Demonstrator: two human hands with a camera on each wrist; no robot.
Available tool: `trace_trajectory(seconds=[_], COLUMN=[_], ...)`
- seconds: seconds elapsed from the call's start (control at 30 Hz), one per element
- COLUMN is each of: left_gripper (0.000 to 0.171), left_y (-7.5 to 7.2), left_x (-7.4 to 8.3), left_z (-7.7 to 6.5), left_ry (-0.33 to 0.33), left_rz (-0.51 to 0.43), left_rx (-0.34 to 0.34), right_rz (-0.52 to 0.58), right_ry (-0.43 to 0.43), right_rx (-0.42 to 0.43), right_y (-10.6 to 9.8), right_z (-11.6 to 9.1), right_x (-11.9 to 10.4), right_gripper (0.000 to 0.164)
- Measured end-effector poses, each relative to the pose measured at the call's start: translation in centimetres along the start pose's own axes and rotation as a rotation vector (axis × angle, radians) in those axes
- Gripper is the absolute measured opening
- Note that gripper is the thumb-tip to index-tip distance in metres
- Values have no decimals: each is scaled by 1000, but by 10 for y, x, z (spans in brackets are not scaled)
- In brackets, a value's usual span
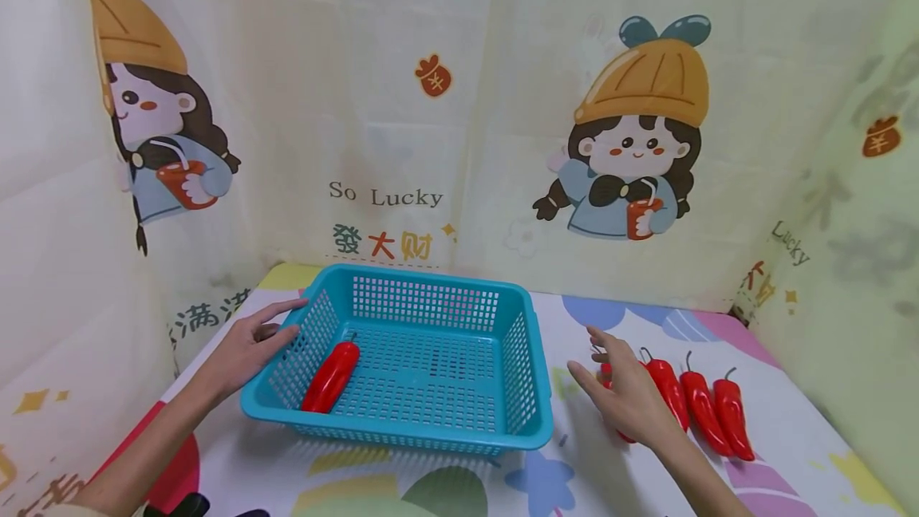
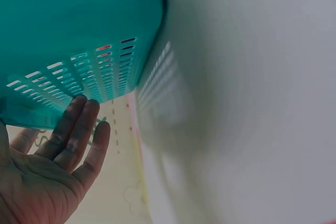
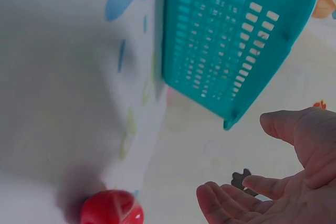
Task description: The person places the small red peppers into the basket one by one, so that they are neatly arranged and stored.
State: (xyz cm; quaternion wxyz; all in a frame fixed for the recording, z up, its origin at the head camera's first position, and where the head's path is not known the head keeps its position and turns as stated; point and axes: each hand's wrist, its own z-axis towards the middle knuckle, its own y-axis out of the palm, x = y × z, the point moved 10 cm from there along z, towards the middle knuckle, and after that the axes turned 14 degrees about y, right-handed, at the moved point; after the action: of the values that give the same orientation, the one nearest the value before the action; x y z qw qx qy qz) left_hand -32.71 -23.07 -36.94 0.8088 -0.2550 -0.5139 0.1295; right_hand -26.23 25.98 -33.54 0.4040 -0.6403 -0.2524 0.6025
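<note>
A turquoise plastic basket [image 1: 424,433] with mesh walls stands on the table, and a glossy red chili pepper [image 1: 332,377] lies inside at its left. My left hand [image 1: 247,349] rests on the basket's left rim, thumb and index finger on top. In the left wrist view, the other fingers [image 2: 79,135] extend loosely beside the outer wall. To the right of the basket, my right hand [image 1: 625,389] hovers with spread fingers over red peppers, partly hiding one. The right wrist view shows its palm bare, with a red pepper [image 3: 112,208] below at the bottom edge.
Beyond my right hand, several red peppers with dark stems lie in a row, the outermost pepper [image 1: 734,419] at the right. Pale printed curtains [image 1: 488,142] enclose the table at the back and both sides. A patterned cloth [image 1: 531,477] covers the tabletop. Black objects [image 1: 190,506] show at the bottom left edge.
</note>
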Motion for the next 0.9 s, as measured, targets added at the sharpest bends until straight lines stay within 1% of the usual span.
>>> trace_trajectory(seconds=[0.13,0.37,0.47,0.6,0.9], left_gripper=[61,62,62,62,61], left_y=[1,1,1,1,1], left_x=[-1,-4,-3,-4,-4], left_z=[1,2,1,1,1], left_ry=[3,-23,-21,-22,-25], left_rz=[-19,-7,-9,-6,5], left_rx=[-10,-15,-14,-18,-20], right_rz=[-50,-121,-141,-168,-193], right_ry=[26,48,67,85,79], right_rx=[3,5,6,-19,-70], right_y=[0,0,0,0,4], right_z=[4,9,11,14,21], right_x=[12,30,37,45,57], right_gripper=[88,88,88,87,85])
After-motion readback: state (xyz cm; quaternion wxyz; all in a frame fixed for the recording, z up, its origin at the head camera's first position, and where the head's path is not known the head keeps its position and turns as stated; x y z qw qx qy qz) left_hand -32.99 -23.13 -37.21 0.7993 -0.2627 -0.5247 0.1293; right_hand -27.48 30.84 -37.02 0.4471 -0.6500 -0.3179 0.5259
